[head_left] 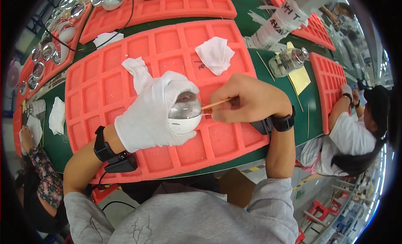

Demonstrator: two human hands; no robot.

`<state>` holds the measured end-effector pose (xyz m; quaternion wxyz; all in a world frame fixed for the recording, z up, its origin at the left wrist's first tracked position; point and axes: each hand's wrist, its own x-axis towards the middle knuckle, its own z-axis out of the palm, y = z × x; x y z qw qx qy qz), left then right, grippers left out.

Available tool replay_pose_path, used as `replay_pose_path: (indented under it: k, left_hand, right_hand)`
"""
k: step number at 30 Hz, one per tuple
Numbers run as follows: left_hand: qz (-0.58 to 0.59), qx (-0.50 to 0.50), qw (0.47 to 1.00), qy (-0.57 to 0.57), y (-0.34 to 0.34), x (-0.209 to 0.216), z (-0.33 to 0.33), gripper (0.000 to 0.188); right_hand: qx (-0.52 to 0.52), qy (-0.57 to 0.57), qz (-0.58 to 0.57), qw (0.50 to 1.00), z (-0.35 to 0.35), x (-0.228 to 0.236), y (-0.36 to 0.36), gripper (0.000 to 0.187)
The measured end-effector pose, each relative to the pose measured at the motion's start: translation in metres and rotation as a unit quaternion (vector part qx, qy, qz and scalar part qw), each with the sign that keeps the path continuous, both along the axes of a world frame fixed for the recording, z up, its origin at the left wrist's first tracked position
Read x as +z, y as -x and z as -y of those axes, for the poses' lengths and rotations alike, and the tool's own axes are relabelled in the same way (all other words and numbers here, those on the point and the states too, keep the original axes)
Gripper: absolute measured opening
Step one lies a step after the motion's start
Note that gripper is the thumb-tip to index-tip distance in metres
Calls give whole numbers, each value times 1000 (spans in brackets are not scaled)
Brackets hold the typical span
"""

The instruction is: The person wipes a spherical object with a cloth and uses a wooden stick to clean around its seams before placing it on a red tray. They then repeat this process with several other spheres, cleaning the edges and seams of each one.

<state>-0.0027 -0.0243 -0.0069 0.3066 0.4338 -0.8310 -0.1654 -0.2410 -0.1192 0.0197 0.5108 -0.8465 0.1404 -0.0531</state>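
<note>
In a white glove, my left hand (150, 112) wraps round a ball-shaped white housing with a clear dome (184, 114), held above the red foam tray (161, 156). My bare right hand (247, 99) pinches a thin wooden stick (217, 103). The stick's far end meets the side of the dome near the seam with the white base. Something small and pale shows at that tip, too small to name. Crumpled white cloths lie on the tray: one (215, 55) beyond my right hand, another (138, 72) just beyond my left glove.
A glass bottle with a metal cap (289, 63) stands on the green table by a yellow paper (299, 80) and several thin sticks. Behind it rises a plastic-wrapped post (280, 24). Domed pieces (67, 32) fill trays at the far left. Co-workers sit on both sides.
</note>
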Motion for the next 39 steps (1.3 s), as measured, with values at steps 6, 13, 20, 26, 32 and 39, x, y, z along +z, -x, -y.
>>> replay_pose_path:
  k: [6,13,20,26,32,39]
  left_hand:
    - [-17,26,998,46,-1,-4,1,37]
    - [-46,-12,999,-16,-9,-8,-1,46]
    - [-50,-8,998,-44,-13,-13,-1,53]
    - [0,-17,998,-59,-17,-4,-1,59]
    - [103,11,994,21,-19,1,-14,60]
    - [36,20,999,-27,-3,-6,-17,51]
  right_hand:
    - [-16,-12,-51,998,2,8,2,16]
    - [-30,106,-65,992,-21,16,-20,29]
    - [-66,142,-83,984,-27,16,-29,29]
    - [-63,82,-47,994,-24,14,-21,23]
    - [-43,8,-70,997,-13,14,-27,22]
    - [-61,15,-27,998,-23,18,-28,21]
